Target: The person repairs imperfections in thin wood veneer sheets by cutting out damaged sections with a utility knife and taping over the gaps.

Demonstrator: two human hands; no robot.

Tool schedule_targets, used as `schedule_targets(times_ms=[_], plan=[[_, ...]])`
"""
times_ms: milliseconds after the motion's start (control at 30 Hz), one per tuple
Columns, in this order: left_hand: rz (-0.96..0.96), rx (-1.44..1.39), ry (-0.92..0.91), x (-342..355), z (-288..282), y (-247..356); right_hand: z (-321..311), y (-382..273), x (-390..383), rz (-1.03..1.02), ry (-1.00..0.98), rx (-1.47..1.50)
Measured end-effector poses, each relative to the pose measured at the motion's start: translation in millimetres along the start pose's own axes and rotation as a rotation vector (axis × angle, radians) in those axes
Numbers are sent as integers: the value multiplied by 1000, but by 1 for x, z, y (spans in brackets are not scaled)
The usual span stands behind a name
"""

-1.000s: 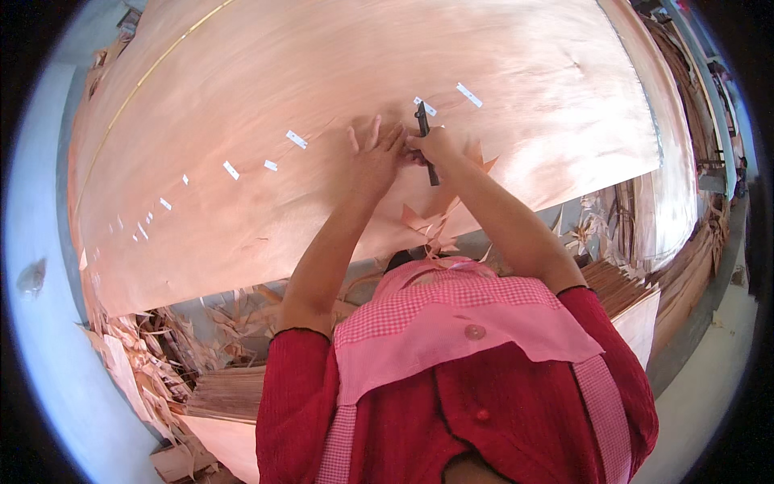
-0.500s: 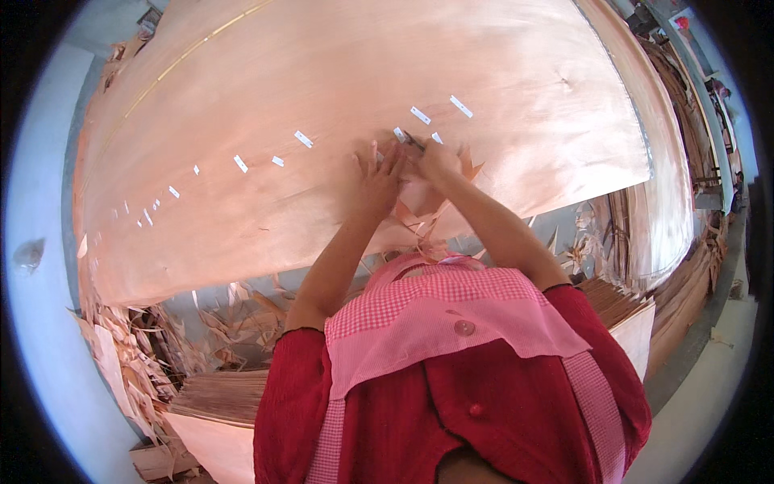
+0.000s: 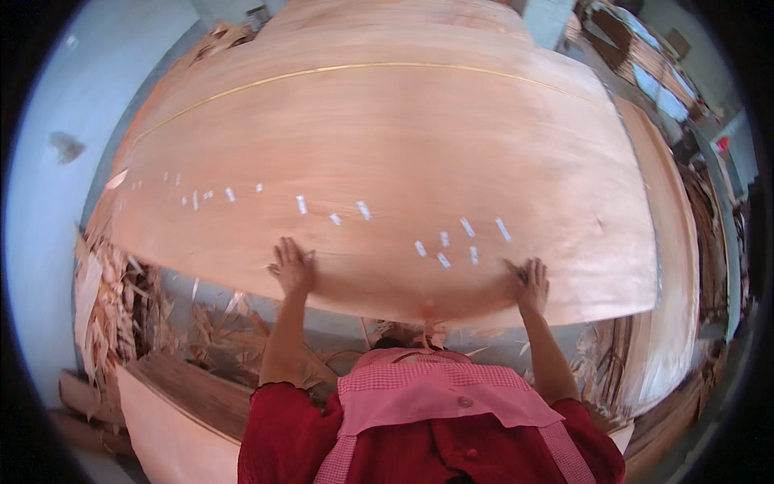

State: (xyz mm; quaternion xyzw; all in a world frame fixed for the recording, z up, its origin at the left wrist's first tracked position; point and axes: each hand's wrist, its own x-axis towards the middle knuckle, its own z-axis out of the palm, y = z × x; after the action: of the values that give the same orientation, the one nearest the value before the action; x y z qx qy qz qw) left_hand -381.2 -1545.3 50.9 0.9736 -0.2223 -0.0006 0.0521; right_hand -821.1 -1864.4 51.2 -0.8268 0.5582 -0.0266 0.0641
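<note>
A wide, pale reddish-brown wood veneer sheet (image 3: pixel 387 153) lies before me, with short white tape strips (image 3: pixel 363 210) scattered in a band across it. My left hand (image 3: pixel 293 268) rests on the sheet near its close edge, fingers spread, holding nothing. Further right, my right hand (image 3: pixel 532 285) is also at the sheet, with a small dark pointed tool (image 3: pixel 521 273), apparently a knife, held at its thumb side. Motion blurs that tool, so its exact shape is hard to see. Several tape strips sit together between the two hands.
A thin yellow line (image 3: pixel 387 64) crosses the far part of the sheet. Veneer scraps (image 3: pixel 109 298) heap up at the left and below the near edge. A stack of veneer (image 3: pixel 189 395) stands at lower left. A pale wall (image 3: pixel 89 105) rises on the left.
My hands have moved apart from the torn veneer and tape, left hand leftward and right hand rightward, both toward the near edge. The view has tilted up. More tape strips show at the worked spot.
</note>
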Motion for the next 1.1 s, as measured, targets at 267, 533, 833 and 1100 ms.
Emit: schedule_targets(times_ms=[267,533,833,1100], plan=[[107,-71,-195,-55,-39,17,-41,41,-13,169,4,580],[378,-202,-80,-107,-71,-217,-35,-268,-7,-296,121,582],[28,-294,-138,-90,-91,-459,26,-652,-97,-946,-14,164],[-163,-249,-319,-22,-108,-721,85,-1025,-187,-1375,-94,306]])
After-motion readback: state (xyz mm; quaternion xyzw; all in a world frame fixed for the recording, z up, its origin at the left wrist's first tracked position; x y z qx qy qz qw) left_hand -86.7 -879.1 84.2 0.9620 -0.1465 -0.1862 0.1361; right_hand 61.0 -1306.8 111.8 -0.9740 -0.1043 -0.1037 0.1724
